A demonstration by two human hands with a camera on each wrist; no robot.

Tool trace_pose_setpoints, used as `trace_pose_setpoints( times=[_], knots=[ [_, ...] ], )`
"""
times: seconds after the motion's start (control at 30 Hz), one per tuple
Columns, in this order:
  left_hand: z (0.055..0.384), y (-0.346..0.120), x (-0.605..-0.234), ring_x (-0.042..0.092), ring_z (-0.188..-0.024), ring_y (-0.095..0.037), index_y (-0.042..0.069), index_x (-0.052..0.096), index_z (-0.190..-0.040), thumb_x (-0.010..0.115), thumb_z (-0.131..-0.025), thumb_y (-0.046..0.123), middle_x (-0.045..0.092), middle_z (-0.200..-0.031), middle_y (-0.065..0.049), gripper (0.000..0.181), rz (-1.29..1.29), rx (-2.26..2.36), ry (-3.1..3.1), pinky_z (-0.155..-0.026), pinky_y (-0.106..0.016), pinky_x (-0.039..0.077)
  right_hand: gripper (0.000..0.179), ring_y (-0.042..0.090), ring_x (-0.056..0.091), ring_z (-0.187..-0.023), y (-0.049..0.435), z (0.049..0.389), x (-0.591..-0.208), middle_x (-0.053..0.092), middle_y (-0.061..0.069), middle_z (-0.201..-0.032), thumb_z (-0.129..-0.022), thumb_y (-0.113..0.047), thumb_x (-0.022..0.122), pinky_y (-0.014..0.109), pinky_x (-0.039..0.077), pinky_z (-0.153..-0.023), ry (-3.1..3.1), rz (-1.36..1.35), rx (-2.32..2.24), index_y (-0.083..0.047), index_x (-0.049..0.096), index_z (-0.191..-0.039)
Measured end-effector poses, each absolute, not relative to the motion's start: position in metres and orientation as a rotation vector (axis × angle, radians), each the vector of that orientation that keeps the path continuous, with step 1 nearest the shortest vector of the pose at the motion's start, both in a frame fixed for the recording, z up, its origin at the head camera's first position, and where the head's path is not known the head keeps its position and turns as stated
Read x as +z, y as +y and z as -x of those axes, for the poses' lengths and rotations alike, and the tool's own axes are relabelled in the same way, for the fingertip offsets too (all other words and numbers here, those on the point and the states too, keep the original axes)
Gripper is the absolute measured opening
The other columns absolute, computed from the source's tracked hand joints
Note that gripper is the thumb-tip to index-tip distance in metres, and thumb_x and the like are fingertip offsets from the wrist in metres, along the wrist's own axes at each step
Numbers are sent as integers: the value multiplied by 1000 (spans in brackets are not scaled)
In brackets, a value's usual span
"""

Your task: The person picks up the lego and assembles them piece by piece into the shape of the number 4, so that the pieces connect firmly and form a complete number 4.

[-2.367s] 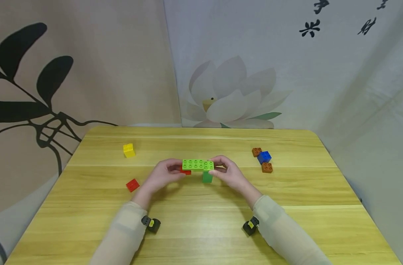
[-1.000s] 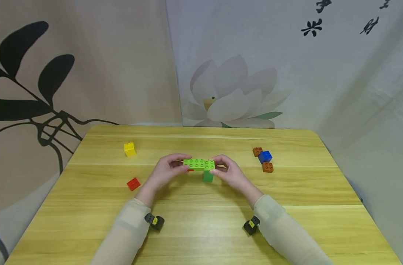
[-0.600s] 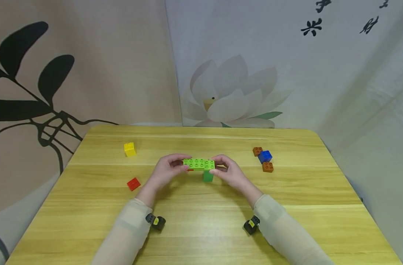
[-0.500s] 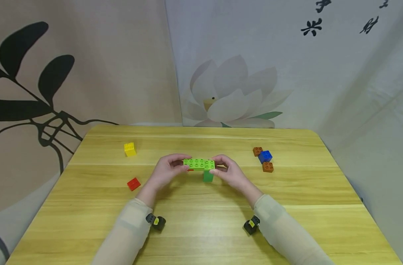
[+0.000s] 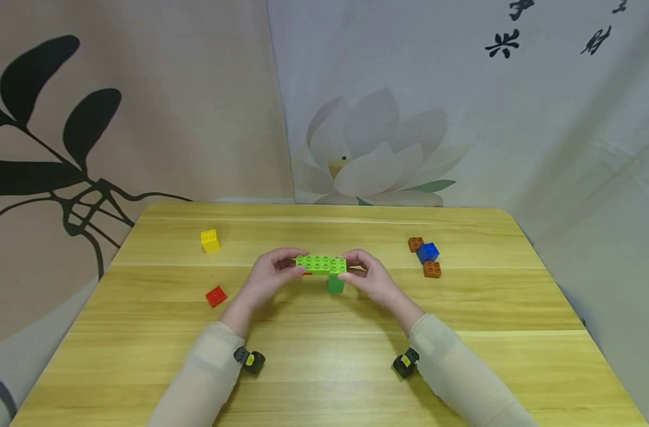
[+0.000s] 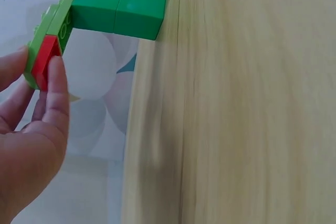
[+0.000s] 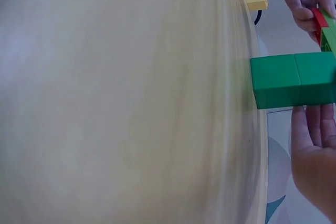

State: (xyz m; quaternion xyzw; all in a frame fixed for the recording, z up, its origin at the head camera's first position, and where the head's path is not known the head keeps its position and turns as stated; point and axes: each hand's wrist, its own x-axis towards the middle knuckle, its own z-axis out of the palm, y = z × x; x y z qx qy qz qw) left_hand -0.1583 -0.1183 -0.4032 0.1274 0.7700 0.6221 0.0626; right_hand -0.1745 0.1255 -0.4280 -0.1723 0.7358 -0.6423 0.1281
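Observation:
In the head view, a light green studded strip [image 5: 320, 264] spans between both hands at mid-table. Under its right end two dark green blocks [image 6: 118, 10] are stacked, forming a leg. A flat red brick [image 6: 46, 62] lies against the strip's underside at the left end. My left hand [image 5: 267, 277] pinches that end, thumb on the strip and a fingertip on the red brick, as the left wrist view shows. At the other end my right hand [image 5: 371, 280] grips the strip just over the dark green blocks, thumb in front and fingers behind.
Left of the hands lie a yellow block [image 5: 209, 241] and a loose red brick [image 5: 216, 296] on the wooden table [image 5: 324, 367]. To the right, a blue block [image 5: 428, 253] sits between two brown bricks [image 5: 432, 270]. A printed cloth [image 5: 378, 118] hangs behind the table.
My left hand has shifted slightly up, its thumb now over the strip's front left edge. The red brick, earlier showing below the strip, is now mostly hidden beneath it. My right hand keeps its grip.

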Motion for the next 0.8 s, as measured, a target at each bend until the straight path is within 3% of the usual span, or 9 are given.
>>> trace_pose_setpoints(
  times=[0.53,0.8],
  knots=[
    [155,-176,-440,58,-101,-21,8,57,-124,67,-86,22,61,-114,-11,42,-415,1894,2389,-83,-27,49,34,38,49,-110,125,173,-426,53,22,-114,-86,-2,64,27,47,-89,2153,492,-1863,6,51,-117],
    [143,-206,-441,58,-99,-19,3,54,-125,64,-88,16,60,-115,-16,40,-384,1894,2475,-81,-22,48,34,39,49,-111,125,173,-427,53,22,-113,-86,-2,63,27,47,-89,2152,504,-1865,6,51,-117]
  ],
)
